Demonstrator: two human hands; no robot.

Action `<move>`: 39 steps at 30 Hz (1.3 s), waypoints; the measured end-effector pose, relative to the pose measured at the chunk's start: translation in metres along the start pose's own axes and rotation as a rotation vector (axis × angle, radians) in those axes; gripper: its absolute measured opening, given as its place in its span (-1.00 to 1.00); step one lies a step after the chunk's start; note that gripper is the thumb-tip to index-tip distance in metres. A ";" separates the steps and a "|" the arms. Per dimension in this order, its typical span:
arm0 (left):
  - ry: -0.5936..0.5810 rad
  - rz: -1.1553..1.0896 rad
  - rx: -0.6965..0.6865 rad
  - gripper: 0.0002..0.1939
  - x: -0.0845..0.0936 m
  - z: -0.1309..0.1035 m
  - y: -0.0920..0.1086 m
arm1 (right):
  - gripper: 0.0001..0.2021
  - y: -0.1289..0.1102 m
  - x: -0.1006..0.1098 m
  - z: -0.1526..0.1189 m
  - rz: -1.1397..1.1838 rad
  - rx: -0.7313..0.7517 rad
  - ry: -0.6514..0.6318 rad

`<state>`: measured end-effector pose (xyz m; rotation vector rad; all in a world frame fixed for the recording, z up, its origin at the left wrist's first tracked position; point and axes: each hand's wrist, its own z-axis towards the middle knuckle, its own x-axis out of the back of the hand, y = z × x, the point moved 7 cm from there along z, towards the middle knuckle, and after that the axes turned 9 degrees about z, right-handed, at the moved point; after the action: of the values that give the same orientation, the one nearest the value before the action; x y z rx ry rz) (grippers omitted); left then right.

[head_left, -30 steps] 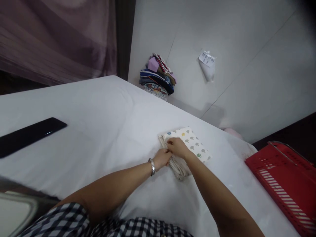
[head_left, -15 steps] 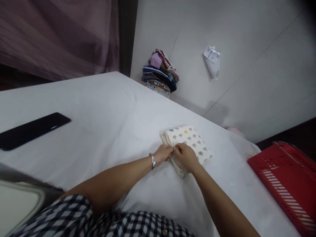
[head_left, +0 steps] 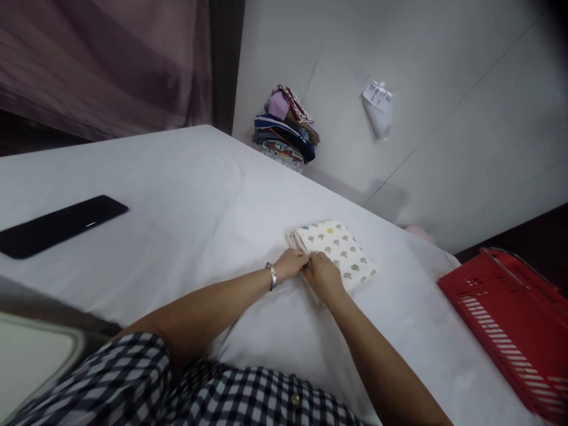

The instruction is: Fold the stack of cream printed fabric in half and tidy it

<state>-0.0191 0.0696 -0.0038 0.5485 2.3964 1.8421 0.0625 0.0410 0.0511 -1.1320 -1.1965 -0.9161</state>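
A folded white cloth (head_left: 344,251) with a mushroom print lies flat on the white-covered table, its layered folds facing me on the left. My left hand (head_left: 291,262), with a silver bracelet on the wrist, is closed at the layered edge, fingertips pinching it. Beside it, my right hand (head_left: 325,276) pinches the same edge, and its palm side covers the lower part of the folds. The two hands meet at the fingertips. Exactly which layers they grip is hidden by the fingers.
A black phone-like slab (head_left: 62,225) lies on the white sheet (head_left: 177,195) at left. A red plastic basket (head_left: 510,331) stands at right. Past the table's far edge are a stack of folded clothes (head_left: 286,130) and a plastic bag with a handwritten label (head_left: 378,109).
The right hand has shifted slightly left and down over the folded edge, covering more of the layers. The left hand stays at the edge. The whole view has shifted slightly.
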 end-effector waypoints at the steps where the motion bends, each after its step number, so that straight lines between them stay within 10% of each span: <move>1: 0.001 0.020 -0.013 -0.70 0.001 0.000 0.001 | -0.80 0.001 0.000 0.002 -0.005 -0.010 0.001; 14: 0.049 -0.009 0.052 -0.79 0.045 0.006 0.005 | -0.80 0.039 0.022 0.016 0.544 -0.017 0.072; 39: 0.021 -0.096 0.156 -0.71 0.003 -0.003 -0.007 | -0.84 0.027 0.009 0.017 0.379 0.049 0.059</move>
<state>-0.0243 0.0661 -0.0093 0.4190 2.5476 1.6415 0.0858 0.0640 0.0560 -1.2305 -0.9094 -0.6222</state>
